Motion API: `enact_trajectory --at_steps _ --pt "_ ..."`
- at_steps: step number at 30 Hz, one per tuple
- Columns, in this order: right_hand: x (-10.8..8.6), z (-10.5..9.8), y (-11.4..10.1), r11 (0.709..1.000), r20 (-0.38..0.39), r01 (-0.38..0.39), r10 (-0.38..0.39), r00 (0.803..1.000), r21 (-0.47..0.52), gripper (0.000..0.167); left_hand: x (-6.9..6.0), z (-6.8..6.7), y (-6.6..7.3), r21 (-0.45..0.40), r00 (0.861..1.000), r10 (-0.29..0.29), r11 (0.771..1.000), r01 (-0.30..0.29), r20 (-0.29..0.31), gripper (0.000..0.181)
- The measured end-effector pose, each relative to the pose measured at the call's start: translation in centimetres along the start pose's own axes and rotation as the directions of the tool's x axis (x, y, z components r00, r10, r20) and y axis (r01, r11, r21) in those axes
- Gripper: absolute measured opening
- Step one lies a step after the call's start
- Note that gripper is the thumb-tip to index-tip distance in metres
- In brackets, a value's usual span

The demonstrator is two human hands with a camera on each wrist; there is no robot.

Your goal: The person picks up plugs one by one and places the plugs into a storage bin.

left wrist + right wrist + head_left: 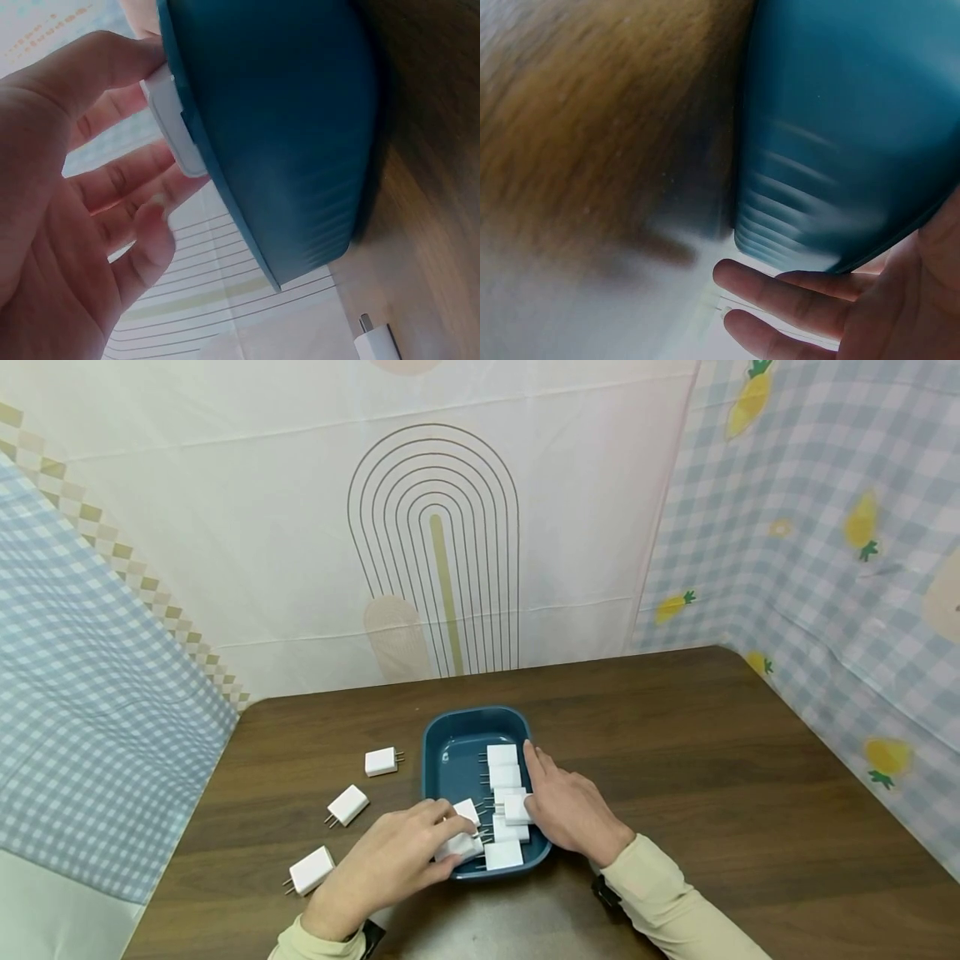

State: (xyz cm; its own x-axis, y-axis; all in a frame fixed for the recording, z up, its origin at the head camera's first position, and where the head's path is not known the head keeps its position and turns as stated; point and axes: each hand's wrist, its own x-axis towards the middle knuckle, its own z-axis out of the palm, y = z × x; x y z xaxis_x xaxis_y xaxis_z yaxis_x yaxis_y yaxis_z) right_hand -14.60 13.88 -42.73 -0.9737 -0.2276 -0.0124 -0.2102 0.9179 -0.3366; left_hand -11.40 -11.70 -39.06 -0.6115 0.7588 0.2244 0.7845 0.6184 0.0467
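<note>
A dark teal tray (pixel 457 760) stands on the brown table and holds several white plug chargers, lined up mostly along its right side with their prongs to the left. At the near left corner of the tray, my left hand (pixel 405 847) pinches a white charger (pixel 174 120) between thumb and fingers, level with the rim. Another charger (pixel 467 811) lies just beyond those fingertips. My right hand (pixel 573 806) rests on the tray's right rim, its fingers fairly straight along the outside. Its thumb reaches over the rim to a charger (pixel 516 809) on top of the row.
Left of the tray, three loose chargers lie on the table: one far (pixel 381 762), one in the middle (pixel 348 806) and one near (pixel 311 870). A patterned cloth (pixel 300 527) hangs behind the table, with checked cloth at both sides.
</note>
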Motion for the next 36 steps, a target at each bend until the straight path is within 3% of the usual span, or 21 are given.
enact_trajectory --at_steps 10,19,36 --pt "-0.1 0.0 0.0 1.0 -0.009 0.006 -0.006 1.0 -0.004 0.07 0.2 0.5 0.2 0.029 1.0 -0.019 0.999 0.02 -0.014 0.028" --pt "-0.1 -0.1 0.0 1.0 -0.003 0.005 -0.005 1.0 -0.007 0.07 0.2 0.9 0.4 0.04 0.996 -0.076 0.996 0.078 -0.037 0.027" --pt "-0.1 -0.1 0.0 1.0 0.003 0.001 -0.001 1.0 -0.011 0.071 0.4 1.2 0.6 0.034 0.997 -0.068 0.997 0.07 -0.047 0.029"
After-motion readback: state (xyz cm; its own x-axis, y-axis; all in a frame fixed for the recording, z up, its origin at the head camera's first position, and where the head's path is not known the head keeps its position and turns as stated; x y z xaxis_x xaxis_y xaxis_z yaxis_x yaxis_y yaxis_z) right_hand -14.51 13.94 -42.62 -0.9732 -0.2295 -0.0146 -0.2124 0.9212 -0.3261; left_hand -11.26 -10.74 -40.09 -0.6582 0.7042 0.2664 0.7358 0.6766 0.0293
